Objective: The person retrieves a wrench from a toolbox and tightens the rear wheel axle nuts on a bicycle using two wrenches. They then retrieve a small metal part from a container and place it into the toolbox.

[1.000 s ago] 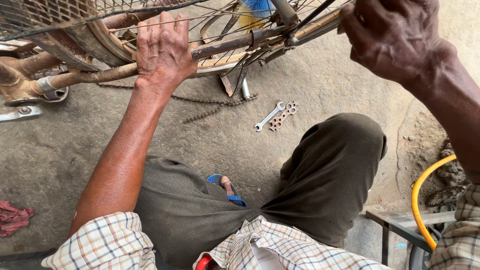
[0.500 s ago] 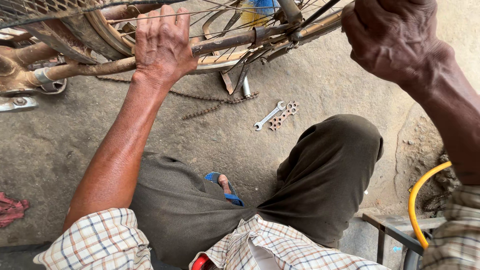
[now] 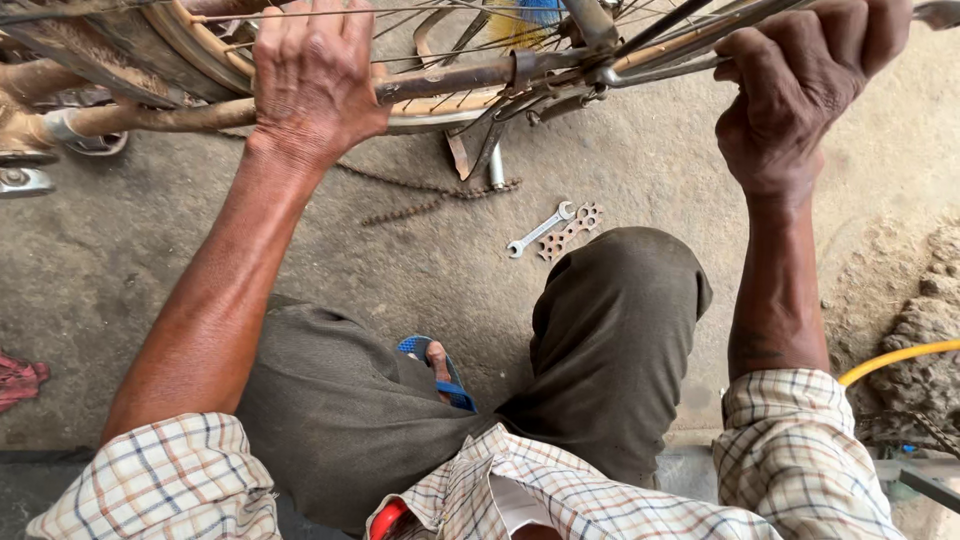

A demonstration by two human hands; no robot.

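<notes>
A rusty bicycle wheel (image 3: 130, 45) spans twelve o'clock, left hand (image 3: 312, 75) grasping its frame tube (image 3: 450, 78), right hand (image 3: 800, 90) clenched on the rim at two o'clock; fingers could slip into spokes, wrench (image 3: 538, 230) below.

Checked cream shirt (image 3: 560, 500), olive trousers (image 3: 610, 330), blue sandal (image 3: 455, 392), yellow hose (image 3: 895, 357), silver spanner (image 3: 538, 231).

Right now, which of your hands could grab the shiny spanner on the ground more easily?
Probably the right hand. The spanner lies on the ground just beyond the right knee, nearer that side. The left hand is farther off, gripping the rusty frame tube. Both hands are busy on the bicycle.
</notes>
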